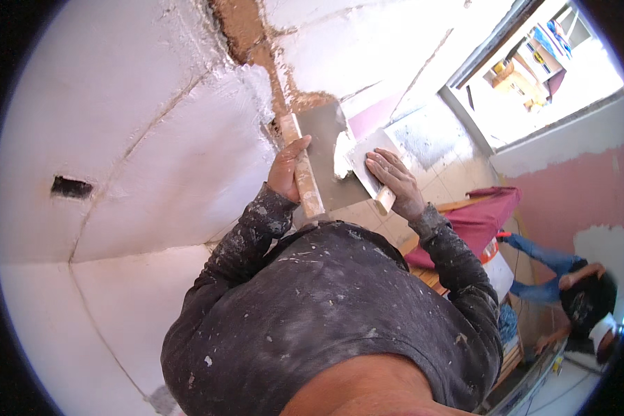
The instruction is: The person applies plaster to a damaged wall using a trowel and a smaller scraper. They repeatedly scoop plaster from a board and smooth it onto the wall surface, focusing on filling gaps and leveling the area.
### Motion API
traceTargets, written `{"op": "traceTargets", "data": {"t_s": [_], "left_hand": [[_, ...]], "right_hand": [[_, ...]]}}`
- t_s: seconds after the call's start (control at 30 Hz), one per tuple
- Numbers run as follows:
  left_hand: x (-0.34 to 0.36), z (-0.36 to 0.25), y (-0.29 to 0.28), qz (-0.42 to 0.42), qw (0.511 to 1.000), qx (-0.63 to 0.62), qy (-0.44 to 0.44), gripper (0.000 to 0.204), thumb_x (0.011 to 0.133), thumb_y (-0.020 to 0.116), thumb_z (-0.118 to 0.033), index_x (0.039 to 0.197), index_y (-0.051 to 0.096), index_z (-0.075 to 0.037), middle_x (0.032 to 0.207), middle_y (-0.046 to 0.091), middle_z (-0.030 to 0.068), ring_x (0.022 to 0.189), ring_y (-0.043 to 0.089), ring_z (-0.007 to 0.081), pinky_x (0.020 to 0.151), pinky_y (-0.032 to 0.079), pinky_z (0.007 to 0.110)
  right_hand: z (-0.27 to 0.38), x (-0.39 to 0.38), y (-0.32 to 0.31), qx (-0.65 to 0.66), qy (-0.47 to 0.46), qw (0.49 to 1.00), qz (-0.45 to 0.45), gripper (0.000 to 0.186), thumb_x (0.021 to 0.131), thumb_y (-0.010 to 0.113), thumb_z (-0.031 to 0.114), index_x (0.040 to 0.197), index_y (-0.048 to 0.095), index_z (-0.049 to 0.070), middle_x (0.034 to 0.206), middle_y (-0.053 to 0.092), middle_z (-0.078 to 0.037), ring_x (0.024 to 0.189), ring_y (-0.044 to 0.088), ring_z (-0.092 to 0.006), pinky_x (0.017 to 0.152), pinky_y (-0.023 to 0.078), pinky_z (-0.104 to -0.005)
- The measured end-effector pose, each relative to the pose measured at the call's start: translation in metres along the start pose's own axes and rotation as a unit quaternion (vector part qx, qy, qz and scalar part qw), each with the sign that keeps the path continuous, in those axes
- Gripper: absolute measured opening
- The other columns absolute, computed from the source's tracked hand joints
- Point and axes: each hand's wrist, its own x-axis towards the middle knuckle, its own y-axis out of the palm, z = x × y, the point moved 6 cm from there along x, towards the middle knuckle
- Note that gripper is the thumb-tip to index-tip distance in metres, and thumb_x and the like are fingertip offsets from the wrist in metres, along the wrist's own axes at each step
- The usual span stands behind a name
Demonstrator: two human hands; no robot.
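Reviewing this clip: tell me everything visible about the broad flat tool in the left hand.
The broad flat tool has a smooth grey, roughly rectangular blade, apparently metal, with a long pale bar handle along its left side. The handle looks wooden and is smeared white. The left hand grips it, thumb over the bar. White paste sits on the blade's right part, beside the smaller trowel in the right hand. It is held before the chest; whether it touches the wall is unclear.

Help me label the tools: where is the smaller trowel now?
In the head view, the smaller trowel is right of centre, in the right hand, beside white plaster on the larger trowel.
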Motion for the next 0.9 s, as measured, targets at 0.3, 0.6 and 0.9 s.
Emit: {"op": "traceTargets", "data": {"t_s": [0.3,0.6,0.9], "left_hand": [[-0.036,-0.052,-0.095,0.004,0.999,-0.033,0.016,0.034,0.094,0.057,-0.023,0.119,0.055,-0.001,0.11,0.065,0.0129,0.1,0.065,0.0264,0.09,0.053,0.042],[-0.065,-0.054,-0.092,-0.018,0.998,-0.051,0.028,0.038,0.099,0.049,-0.034,0.122,0.05,-0.004,0.116,0.06,0.0113,0.108,0.06,0.0241,0.096,0.048,0.04],[-0.069,-0.065,-0.093,-0.014,0.982,0.169,0.082,0.041,0.1,0.049,-0.036,0.125,0.047,-0.005,0.119,0.058,0.0104,0.109,0.059,0.0233,0.096,0.048,0.04]], "right_hand": [[0.017,-0.041,0.08,0.075,0.254,0.964,-0.007,0.04,0.086,0.059,-0.002,0.126,0.058,0.005,0.127,0.06,-0.016,0.122,0.055,-0.0285,0.102,0.044,-0.0369],[0.128,0.045,0.041,-0.002,0.148,0.983,0.113,0.055,0.069,0.062,-0.007,0.122,0.062,0.009,0.12,0.065,-0.012,0.112,0.06,-0.0273,0.095,0.048,-0.0391],[0.129,0.037,0.095,-0.073,0.159,0.96,0.22,0.048,0.071,0.059,-0.001,0.117,0.065,0.012,0.121,0.065,-0.004,0.106,0.056,-0.0295,0.093,0.044,-0.0401]]}}
